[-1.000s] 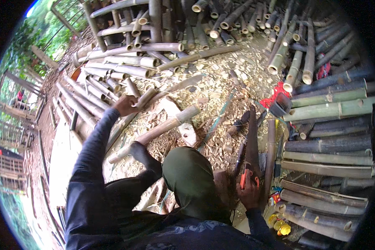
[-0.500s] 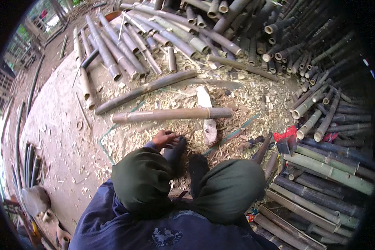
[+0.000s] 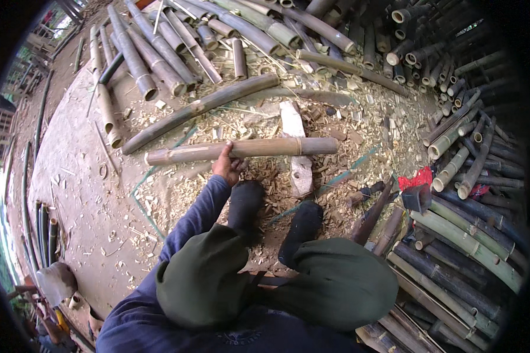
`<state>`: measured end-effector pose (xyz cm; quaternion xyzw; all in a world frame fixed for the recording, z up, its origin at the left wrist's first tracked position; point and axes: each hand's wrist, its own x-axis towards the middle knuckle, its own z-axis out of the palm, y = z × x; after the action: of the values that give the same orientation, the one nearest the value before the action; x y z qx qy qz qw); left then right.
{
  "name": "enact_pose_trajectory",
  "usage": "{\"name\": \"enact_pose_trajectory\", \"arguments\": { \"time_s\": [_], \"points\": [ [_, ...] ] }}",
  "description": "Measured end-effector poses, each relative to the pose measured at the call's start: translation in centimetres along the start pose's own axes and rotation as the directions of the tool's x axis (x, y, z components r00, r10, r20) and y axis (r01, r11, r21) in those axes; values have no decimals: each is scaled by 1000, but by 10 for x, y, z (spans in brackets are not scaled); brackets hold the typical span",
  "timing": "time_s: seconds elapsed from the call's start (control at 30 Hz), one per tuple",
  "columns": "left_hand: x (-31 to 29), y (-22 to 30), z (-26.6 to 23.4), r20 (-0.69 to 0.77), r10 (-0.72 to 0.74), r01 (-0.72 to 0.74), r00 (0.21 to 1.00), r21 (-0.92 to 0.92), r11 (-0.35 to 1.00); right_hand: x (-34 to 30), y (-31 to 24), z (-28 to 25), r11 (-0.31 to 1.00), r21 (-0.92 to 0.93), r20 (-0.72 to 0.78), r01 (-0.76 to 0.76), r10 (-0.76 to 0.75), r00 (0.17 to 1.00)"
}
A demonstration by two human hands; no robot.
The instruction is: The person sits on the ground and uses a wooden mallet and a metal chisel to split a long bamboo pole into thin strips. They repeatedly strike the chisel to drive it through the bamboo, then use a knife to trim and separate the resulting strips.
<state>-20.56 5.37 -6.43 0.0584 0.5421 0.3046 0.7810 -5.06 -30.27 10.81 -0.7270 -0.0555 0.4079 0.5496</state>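
Note:
My left hand [image 3: 229,165] is closed on a brown length of bamboo [image 3: 271,146], with the thumb over its top and the fingers curled at its near side. The bamboo lies sideways in front of my feet. Its right part crosses over a whitish, worn block [image 3: 302,176] that points away from me. Beyond it, a longer dark bamboo pole [image 3: 200,107] rests slantwise on the ground. My right hand does not show.
Wood chips [image 3: 265,200] cover the ground around my dark-socked feet [image 3: 245,206]. Cut bamboo poles [image 3: 159,53] lie at the far left, with large stacks [image 3: 453,282] along the right. A red cloth [image 3: 416,178] and a dark box-shaped object [image 3: 417,198] sit at the right.
My left hand has moved forward from beside my foot and taken hold of the bamboo. The bamboo is slightly shifted. My knees and feet have spread further apart.

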Motion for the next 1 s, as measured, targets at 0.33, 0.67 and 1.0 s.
{"name": "enact_pose_trajectory", "arguments": {
  "time_s": [0.33,0.67,1.0],
  "points": [
    [-126,136,22,145,648,-663,748,132,737,119,-31,-46,990,140,-234,-14,47,971],
    [-148,203,28,319,642,-717,697,329,615,167,2,64,478,-857,128,194,-168,978],
    [-116,78,79,433,130,-406,892,643,649,263,-104,-12,311,-775,468,550,-302,831]
  ]
}}
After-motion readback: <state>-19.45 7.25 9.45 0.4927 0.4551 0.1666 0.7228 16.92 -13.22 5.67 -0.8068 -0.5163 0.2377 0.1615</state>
